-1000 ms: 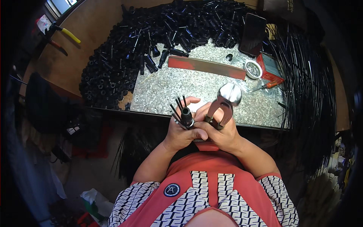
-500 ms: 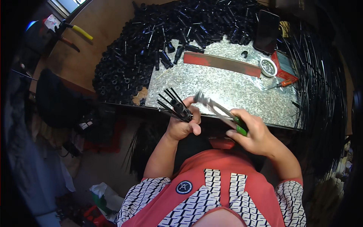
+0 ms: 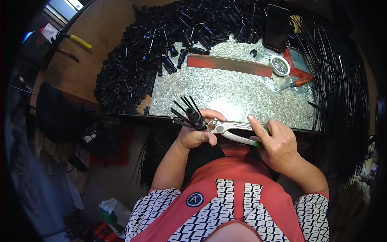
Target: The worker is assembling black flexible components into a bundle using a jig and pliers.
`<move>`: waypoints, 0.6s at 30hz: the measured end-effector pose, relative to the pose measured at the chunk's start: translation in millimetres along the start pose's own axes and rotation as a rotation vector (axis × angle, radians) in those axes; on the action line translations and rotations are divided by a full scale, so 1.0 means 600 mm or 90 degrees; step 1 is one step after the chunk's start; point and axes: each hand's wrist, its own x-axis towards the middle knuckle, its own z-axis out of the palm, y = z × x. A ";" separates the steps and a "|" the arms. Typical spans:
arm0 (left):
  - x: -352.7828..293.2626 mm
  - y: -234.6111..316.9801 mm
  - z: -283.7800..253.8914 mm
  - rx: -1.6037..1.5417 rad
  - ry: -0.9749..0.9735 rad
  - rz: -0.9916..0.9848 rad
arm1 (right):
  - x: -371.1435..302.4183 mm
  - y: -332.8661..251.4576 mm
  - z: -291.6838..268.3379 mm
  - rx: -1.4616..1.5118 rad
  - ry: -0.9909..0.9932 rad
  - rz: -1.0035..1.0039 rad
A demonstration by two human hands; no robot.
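Holding 1 small black tube fitting (image 3: 196, 117) at the near edge of the table (image 3: 225, 94), the left hand (image 3: 197, 135) is wrapped closed around its lower body, with several thin black rods (image 3: 183, 109) fanning out of its upper end; their exact number cannot be told, but at least 5 show. The right hand (image 3: 276, 141) is closed around the green-tipped handles of 1 pair of steel pliers (image 3: 229, 129), whose nose sits against the fitting. The fitting looks light, rigid and fairly smooth, so a firm hold on its body is the likely safe grip; the rods appear thin and springy and would probably bend if used as a handle. The pliers look heavier and stiff, best held at the handles. On the table lie 1 red flat bar (image 3: 229, 64), 1 small round tin (image 3: 280, 65), 1 orange-handled screwdriver (image 3: 294, 84) and a pile of black fittings (image 3: 133, 76) too many to count.
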 end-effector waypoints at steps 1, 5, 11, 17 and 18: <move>0.000 0.001 0.003 0.000 -0.001 -0.001 | 0.003 0.002 0.000 -0.030 0.021 -0.008; -0.001 0.003 0.009 0.005 -0.006 0.002 | -0.003 0.006 0.002 -0.110 0.044 -0.028; -0.003 0.009 0.018 0.025 0.016 0.005 | -0.007 0.007 0.005 -0.134 0.057 -0.038; -0.004 0.005 0.017 0.035 0.027 0.021 | -0.008 0.006 0.009 -0.137 0.062 -0.032; -0.003 0.004 0.017 0.032 0.031 0.026 | -0.007 0.006 0.010 -0.137 0.061 -0.032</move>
